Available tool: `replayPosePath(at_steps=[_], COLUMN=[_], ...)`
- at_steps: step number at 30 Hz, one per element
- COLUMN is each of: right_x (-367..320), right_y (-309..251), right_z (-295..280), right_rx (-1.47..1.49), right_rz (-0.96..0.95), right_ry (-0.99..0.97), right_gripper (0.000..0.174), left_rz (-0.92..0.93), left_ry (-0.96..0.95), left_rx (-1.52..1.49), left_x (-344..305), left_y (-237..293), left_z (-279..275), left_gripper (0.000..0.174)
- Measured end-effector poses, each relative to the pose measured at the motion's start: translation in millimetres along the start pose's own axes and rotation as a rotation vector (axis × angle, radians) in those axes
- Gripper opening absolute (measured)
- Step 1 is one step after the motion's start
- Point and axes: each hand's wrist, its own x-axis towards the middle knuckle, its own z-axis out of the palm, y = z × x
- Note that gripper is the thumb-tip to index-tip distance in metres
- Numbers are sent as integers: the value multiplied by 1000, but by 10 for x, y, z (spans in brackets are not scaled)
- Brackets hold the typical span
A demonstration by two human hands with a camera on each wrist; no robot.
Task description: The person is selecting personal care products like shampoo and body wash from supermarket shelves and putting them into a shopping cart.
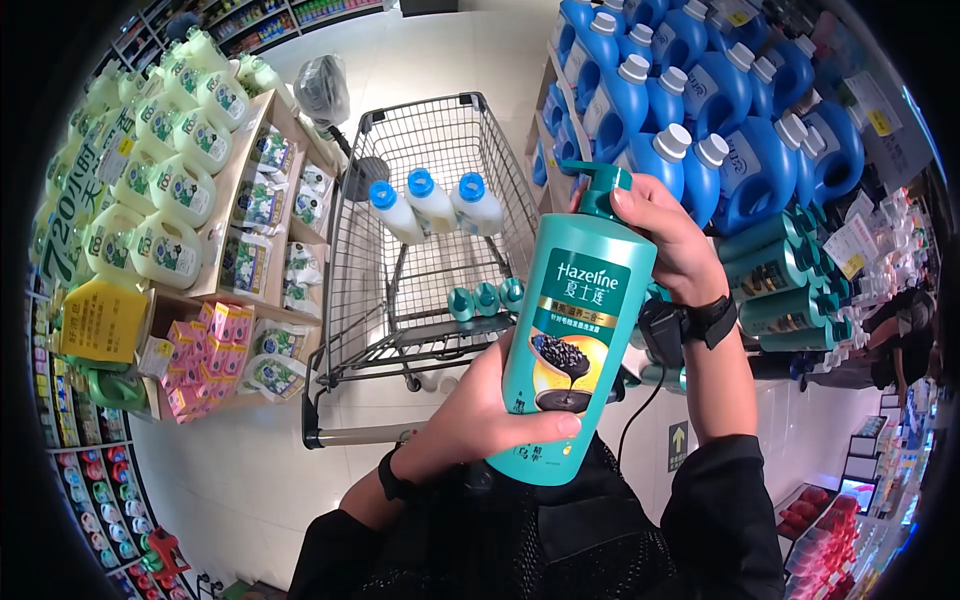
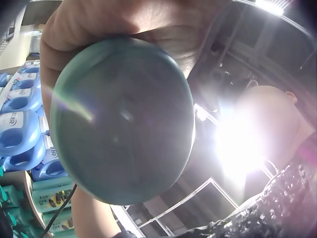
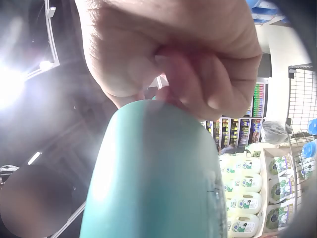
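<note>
A green Hazeline pump bottle (image 1: 575,345) is held tilted in front of the body, label facing up. The left hand (image 1: 490,405) grips its lower part, thumb across the front. At the neck and pump head, the right hand (image 1: 672,235) holds on with curled fingers. The left wrist view shows the bottle's round base (image 2: 124,121) with the left hand (image 2: 124,25) around it. In the right wrist view the right hand (image 3: 183,54) closes over the top of the bottle (image 3: 153,168).
A shopping cart (image 1: 430,130) holds white bottles with blue caps (image 1: 430,205) and several green bottles (image 1: 486,298). Shelves of pale green jugs (image 1: 185,190) stand at the left, and blue detergent jugs (image 1: 745,165) at the right.
</note>
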Motion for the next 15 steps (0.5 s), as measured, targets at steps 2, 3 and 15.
replayPosePath(at_steps=[2,3,15], right_x=[8,2,371], right_y=[-42,-44,854], right_z=[26,-24,-3547], right_rx=[5,13,17], right_rz=[34,33,33], right_ry=[10,25,79], right_gripper=[36,35,34], left_rz=[3,-24,-85], left_ry=[1,23,50], left_rx=[-10,-87,-310], left_x=[-53,-19,3427], left_y=[50,32,-1477], left_z=[9,40,290], left_gripper=[71,65,54])
